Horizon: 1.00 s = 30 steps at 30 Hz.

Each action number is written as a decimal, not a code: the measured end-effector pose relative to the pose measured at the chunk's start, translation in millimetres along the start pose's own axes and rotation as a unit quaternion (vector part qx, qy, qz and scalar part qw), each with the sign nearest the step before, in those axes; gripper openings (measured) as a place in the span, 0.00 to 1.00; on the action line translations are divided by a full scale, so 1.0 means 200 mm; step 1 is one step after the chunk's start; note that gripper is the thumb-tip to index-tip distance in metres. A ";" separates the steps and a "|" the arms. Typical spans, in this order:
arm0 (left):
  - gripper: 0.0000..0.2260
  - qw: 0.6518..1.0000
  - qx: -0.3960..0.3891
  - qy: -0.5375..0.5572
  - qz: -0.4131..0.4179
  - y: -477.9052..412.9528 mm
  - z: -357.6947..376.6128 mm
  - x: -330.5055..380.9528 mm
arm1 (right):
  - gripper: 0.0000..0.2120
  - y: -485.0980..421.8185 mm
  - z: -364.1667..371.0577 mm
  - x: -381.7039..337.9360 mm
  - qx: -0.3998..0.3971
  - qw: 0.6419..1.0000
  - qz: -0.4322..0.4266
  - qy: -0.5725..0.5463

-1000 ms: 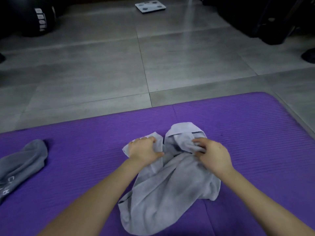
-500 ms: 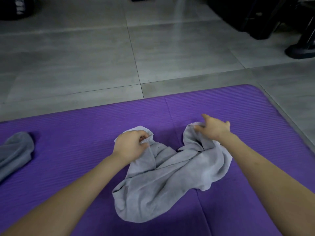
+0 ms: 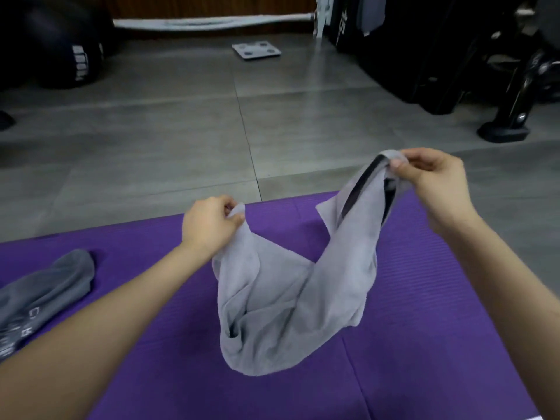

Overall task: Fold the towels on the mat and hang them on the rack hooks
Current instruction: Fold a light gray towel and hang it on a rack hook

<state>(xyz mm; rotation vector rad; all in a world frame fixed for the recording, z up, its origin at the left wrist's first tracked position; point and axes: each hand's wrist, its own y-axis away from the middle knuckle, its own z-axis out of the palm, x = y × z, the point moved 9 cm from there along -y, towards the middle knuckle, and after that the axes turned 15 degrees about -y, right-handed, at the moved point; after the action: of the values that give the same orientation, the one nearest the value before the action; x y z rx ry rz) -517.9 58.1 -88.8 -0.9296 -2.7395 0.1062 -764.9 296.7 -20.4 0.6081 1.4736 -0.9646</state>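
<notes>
The light grey towel [image 3: 291, 298] is being pinched at one corner by each hand, left hand [image 3: 209, 225] and right hand [image 3: 436, 186], sagging between them above the purple mat [image 3: 439, 344], apparently so that it can be spread for folding.

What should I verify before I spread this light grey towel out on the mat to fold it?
1. Left hand pinches one corner of the light grey towel: ok.
2. Right hand pinches the other upper edge, held higher: ok.
3. Towel pulled flat between the hands: not ok, it sags in bunched, twisted folds.
4. Lower end lifted off the purple mat: cannot tell.
5. Dark grey towel out of the way: ok, it lies apart at the mat's left.
6. Rack hooks located: cannot tell, none plainly shown.
</notes>
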 end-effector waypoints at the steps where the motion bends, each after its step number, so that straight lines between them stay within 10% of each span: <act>1: 0.06 1.000 0.012 -0.016 -0.019 -0.01 -0.05 -0.02 | 0.04 0.02 0.01 -0.08 -0.006 0.999 -0.013 -0.030; 6: 0.17 0.987 -0.019 -0.160 -0.026 -0.02 -0.14 0.00 | 0.04 0.15 0.15 -0.30 -0.136 0.989 -0.017 -0.061; 9: 0.19 0.993 -0.077 0.089 0.032 -0.01 -0.09 0.16 | 0.10 0.27 0.20 -0.32 -0.244 0.968 0.001 -0.055; 12: 0.22 0.905 -0.241 0.350 0.035 0.09 0.03 0.38 | 0.16 0.37 0.20 -0.31 -0.325 0.945 0.009 -0.024; 18: 0.04 0.860 -0.400 0.305 0.091 0.25 0.25 0.57 | 0.15 0.39 0.07 -0.26 -0.290 0.955 0.021 -0.055; 22: 0.04 0.882 -0.333 0.320 0.091 0.21 0.20 0.55 | 0.06 0.34 -0.12 -0.16 -0.216 0.970 0.066 0.092; 25: 0.03 0.907 -0.249 0.313 0.131 0.11 -0.01 0.59 | 0.13 0.35 -0.13 -0.10 -0.247 0.884 0.055 0.392; 30: 0.09 0.918 -0.203 0.216 0.262 0.10 -0.32 0.84 | 0.37 0.36 0.24 -0.14 -0.244 0.959 0.082 0.119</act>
<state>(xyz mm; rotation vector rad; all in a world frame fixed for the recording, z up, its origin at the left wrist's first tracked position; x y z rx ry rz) -619.1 175.9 5.5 -1.5632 -2.0787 -0.5305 -676.4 298.4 -6.5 0.4816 1.7654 -0.3799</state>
